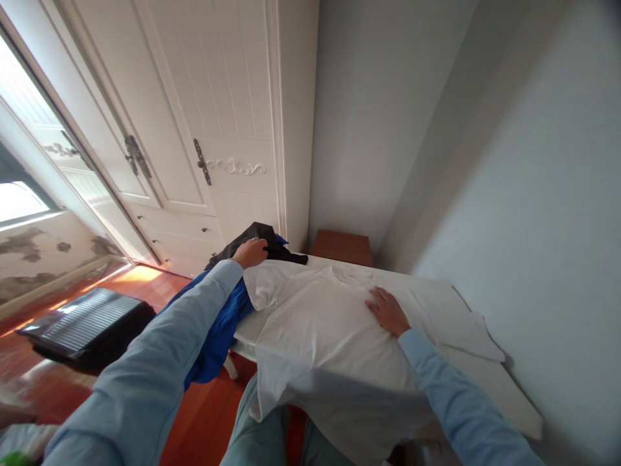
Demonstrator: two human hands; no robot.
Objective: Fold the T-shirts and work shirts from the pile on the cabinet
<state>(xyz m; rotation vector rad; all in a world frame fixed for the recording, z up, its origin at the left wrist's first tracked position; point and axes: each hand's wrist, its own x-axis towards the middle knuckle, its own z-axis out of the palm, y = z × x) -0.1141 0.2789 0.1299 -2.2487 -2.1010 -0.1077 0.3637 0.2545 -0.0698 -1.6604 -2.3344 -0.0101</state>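
Observation:
A white T-shirt point(315, 317) lies spread over the white table, and its lower part hangs down over the near edge towards my legs. On its right side rests my right hand point(388, 310), palm down with the fingers stretched out. My left hand point(251, 253) is at the far left corner, just above the shirt's sleeve point(264, 285). Its fingers are curled down on a black garment point(255, 232); the fingertips are partly hidden. A blue garment point(218, 333) hangs over the table's left end beneath my left arm.
A white table point(504, 388) runs along the grey wall point(533, 226), with folded white cloth point(460, 317) on its right part. Behind it stand a brown wooden cabinet point(342, 246) and a white wardrobe point(233, 103). A black suitcase point(92, 327) lies on the red floor at left.

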